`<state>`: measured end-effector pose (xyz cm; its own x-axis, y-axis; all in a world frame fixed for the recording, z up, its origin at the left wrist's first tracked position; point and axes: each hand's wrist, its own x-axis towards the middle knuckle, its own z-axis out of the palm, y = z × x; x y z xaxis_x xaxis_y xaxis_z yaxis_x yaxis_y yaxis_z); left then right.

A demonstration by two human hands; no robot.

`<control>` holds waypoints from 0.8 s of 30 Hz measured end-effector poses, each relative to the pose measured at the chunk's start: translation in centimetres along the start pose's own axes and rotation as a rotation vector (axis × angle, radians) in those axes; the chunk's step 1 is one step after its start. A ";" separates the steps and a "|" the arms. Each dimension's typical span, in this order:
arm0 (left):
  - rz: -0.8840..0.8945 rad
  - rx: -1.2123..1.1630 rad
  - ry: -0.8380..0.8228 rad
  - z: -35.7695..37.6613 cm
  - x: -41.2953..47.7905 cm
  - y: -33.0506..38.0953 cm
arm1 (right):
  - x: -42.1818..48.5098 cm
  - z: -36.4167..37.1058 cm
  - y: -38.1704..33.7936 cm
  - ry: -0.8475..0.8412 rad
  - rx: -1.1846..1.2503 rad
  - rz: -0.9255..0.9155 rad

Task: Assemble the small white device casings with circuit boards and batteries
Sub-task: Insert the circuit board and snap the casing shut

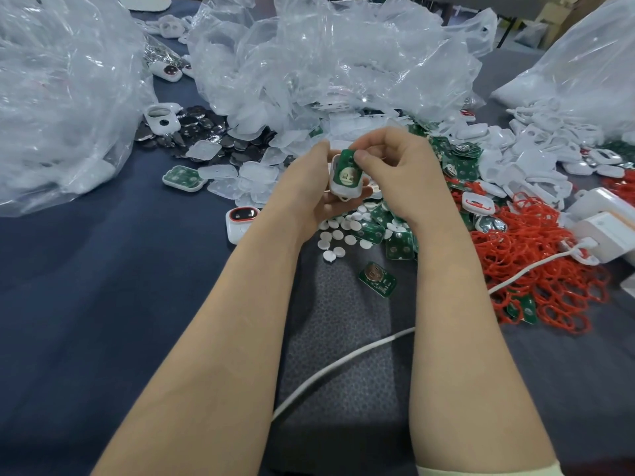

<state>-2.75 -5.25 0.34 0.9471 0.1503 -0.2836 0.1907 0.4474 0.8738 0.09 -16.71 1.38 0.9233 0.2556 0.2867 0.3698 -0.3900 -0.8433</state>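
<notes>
Casing [344,191] gripped by curled left fingers [363,193], right fingers [365,157] pinching its partly hidden circuit board [345,162].

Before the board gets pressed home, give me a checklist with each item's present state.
1. The left hand grips the white casing: ok.
2. The circuit board lies in the casing: ok.
3. The right hand pinches the board's top end: ok.
4. The board is seated flush all round: cannot tell.
5. A battery sits in the round holder: cannot tell.
</notes>
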 end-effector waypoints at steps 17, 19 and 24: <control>0.010 0.034 -0.001 0.1 0.2 -0.1 | 0.2 0.3 0.3 0.011 -0.111 0.014; 0.011 0.024 0.005 0.1 0.2 -0.1 | 0.2 0.3 0.3 0.013 -0.116 0.019; 0.014 0.014 0.011 0.1 0.2 0.0 | 0.4 0.6 0.3 0.038 -0.161 0.008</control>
<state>-2.57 -5.30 0.36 0.9468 0.1667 -0.2753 0.1806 0.4327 0.8833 0.49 -16.22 0.93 0.9285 0.2193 0.2995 0.3711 -0.5298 -0.7626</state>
